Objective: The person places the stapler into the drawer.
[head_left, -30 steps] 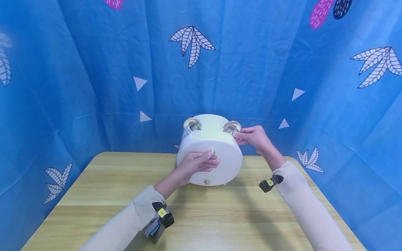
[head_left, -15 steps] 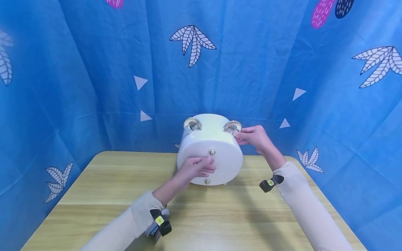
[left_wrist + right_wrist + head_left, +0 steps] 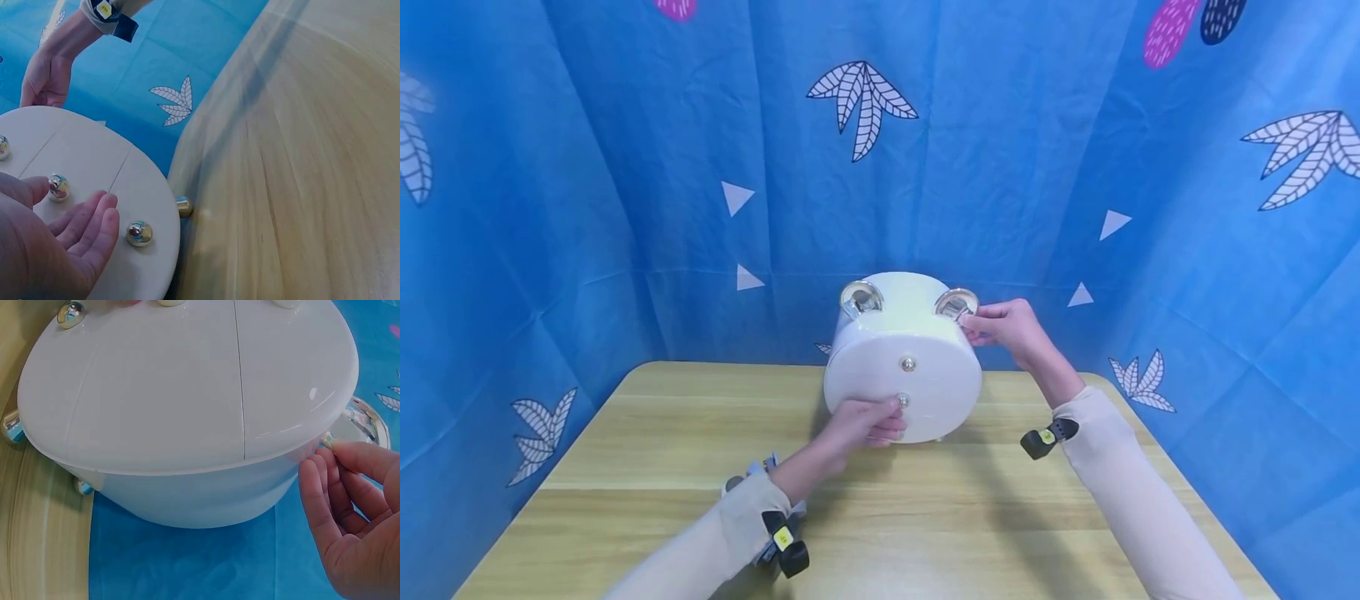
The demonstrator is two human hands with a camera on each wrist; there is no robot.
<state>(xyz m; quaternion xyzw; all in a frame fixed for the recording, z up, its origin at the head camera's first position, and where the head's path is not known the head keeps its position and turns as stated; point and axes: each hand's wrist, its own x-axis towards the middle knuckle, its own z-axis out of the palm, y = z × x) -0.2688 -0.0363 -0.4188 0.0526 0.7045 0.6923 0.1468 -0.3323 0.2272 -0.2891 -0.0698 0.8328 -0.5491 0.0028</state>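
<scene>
A white oval drawer box (image 3: 940,392) stands on its small gold feet, with seams across its front and round gold knobs down the middle. Two gold rings shaped like ears rise from its top. My left hand (image 3: 861,423) is at the middle knob (image 3: 58,187), thumb tip against it and the index finger on its other side. The lower knob (image 3: 139,233) shows just past the fingertips. With thumb and index finger, my right hand (image 3: 1006,325) pinches the base of the right gold ear (image 3: 365,422) at the box's upper side.
A wooden table (image 3: 925,517) lies under the box. Partly hidden beneath my left forearm is a small grey-blue object (image 3: 767,467). A blue patterned curtain (image 3: 1015,167) hangs close behind and on both sides.
My left hand has moved down the box front, from the top knob to the middle one. My right hand keeps its place at the gold ear.
</scene>
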